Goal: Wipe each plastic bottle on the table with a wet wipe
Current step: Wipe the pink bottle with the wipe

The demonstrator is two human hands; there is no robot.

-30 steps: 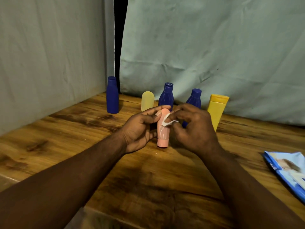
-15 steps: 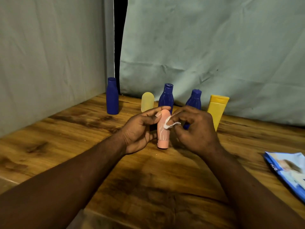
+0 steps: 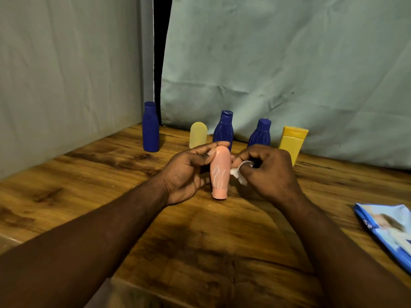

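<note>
Pink bottle (image 3: 220,172) upright, gripped by your left hand (image 3: 189,172); your right hand (image 3: 269,172), pinching the wet wipe (image 3: 240,173), sits just to its right.

Nothing legible: the pink bottle (image 3: 219,174) at twelve o'clock shows only white wavy lines; the blue wipe pack (image 3: 387,227) at four o'clock, a blurred mark.

A bottle row (image 3: 223,130) stands behind the held bottle (image 3: 219,172), pack (image 3: 387,227) right.

Matt pink bottle (image 3: 219,172), wood table (image 3: 200,241)
</note>
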